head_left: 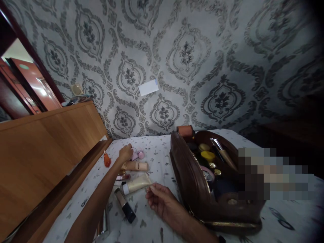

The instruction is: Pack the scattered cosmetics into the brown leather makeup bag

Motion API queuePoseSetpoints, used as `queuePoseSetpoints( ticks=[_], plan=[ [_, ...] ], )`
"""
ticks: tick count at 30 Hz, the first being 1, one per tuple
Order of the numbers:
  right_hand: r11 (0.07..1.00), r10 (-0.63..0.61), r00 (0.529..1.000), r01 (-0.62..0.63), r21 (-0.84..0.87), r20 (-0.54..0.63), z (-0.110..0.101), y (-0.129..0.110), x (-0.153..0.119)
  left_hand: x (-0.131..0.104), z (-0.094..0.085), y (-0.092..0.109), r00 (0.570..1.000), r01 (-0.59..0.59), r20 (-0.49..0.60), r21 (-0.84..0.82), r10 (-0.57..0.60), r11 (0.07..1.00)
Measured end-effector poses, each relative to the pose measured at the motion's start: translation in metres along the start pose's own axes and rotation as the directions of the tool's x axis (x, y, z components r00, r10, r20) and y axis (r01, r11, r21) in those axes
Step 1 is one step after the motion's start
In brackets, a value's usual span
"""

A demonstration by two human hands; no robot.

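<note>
My left hand [126,153] reaches across the patterned sheet beside two small pink items [140,153]; its fingers are bent and partly hidden. Below it lie a beige tube [136,166], a cream tube with a white cap [137,184] and a dark-capped bottle [124,205]. My right hand [159,199] is by the cream tube's flat end, thumb and fingertips drawn together; whether they grip the tube's edge is unclear. To the right, a brown leather bag [188,175] stands unzipped with cosmetics inside, among them a yellow round item [208,155].
An orange bottle [107,160] lies left of my left hand. A wooden headboard [55,135] runs along the left. Behind is a wallpapered wall [187,57] with a white card [148,87]. A silver item [102,226] lies near the lower edge.
</note>
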State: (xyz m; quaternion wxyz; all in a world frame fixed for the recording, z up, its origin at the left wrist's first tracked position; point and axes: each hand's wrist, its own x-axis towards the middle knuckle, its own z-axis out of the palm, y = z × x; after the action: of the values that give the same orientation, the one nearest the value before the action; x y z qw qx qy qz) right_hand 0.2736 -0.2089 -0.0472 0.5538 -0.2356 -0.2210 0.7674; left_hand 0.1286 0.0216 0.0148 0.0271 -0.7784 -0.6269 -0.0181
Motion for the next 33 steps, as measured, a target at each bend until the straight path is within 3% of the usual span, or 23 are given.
queuePoseSetpoints(
  ticks=[6,9,14,16,19,25,28,33],
  plan=[
    [1.0,-0.008,1.0,0.008,-0.004,-0.001,0.0,0.0,0.0,-0.011,0.003,0.017,0.942,-0.335,0.0,-0.011,0.335,0.942],
    [1.0,-0.005,1.0,0.005,-0.008,-0.001,0.0,-0.001,0.0,-0.016,0.012,0.027,0.937,-0.35,-0.011,0.013,0.35,0.937],
    [1.0,0.004,1.0,-0.004,-0.025,-0.003,0.001,-0.001,-0.002,-0.012,0.018,0.032,0.956,-0.284,-0.092,-0.03,0.28,0.958],
    [0.999,0.0,1.0,0.0,-0.033,-0.009,0.002,-0.002,-0.003,-0.008,0.015,0.022,0.962,-0.255,-0.119,-0.081,0.245,0.964],
    [0.999,-0.004,1.0,0.003,-0.047,-0.013,0.003,-0.003,-0.003,-0.003,0.005,-0.009,0.969,-0.229,-0.133,-0.157,0.209,0.961],
    [0.999,0.009,1.0,-0.01,-0.046,-0.015,0.002,-0.003,-0.002,-0.025,-0.006,-0.079,0.945,-0.302,0.033,-0.283,0.324,0.91],
    [0.999,0.011,1.0,-0.012,-0.051,-0.02,0.002,-0.003,0.0,-0.038,0.003,-0.087,0.936,-0.314,0.058,-0.309,0.348,0.898],
    [0.997,0.002,1.0,-0.003,-0.072,-0.011,0.002,-0.003,-0.002,-0.041,0.017,-0.081,0.953,-0.297,-0.039,-0.304,0.3,0.905]
  ],
)
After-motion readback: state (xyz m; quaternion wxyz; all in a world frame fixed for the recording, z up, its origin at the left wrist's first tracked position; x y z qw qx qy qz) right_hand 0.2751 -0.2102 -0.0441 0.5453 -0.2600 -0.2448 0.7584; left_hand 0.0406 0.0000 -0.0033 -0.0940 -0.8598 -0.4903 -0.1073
